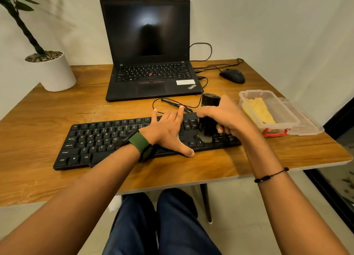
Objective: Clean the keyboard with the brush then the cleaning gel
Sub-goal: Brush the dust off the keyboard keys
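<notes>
Wooden desk (47, 111) against a pale wall carries the keyboard (99, 141); the left hand (168, 132) lies flat on it, fingers spread, steadying, while the right hand (222, 117) grips the brush (206, 129), bristles down on the arrow keys. Brushing looks underway; the yellow cleaning gel (257, 111) sits unused in its opened container (287, 120) nearby, so that stage remains

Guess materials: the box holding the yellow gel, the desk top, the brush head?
Box: clear, slightly cloudy plastic, likely rigid; contents show through, red clip on the front. Desk top: wood or wood-look laminate, satin; visible grain, pale edge. Brush in the right hand: soft dark bristles, paler at the tips; fibre type unclear.
</notes>
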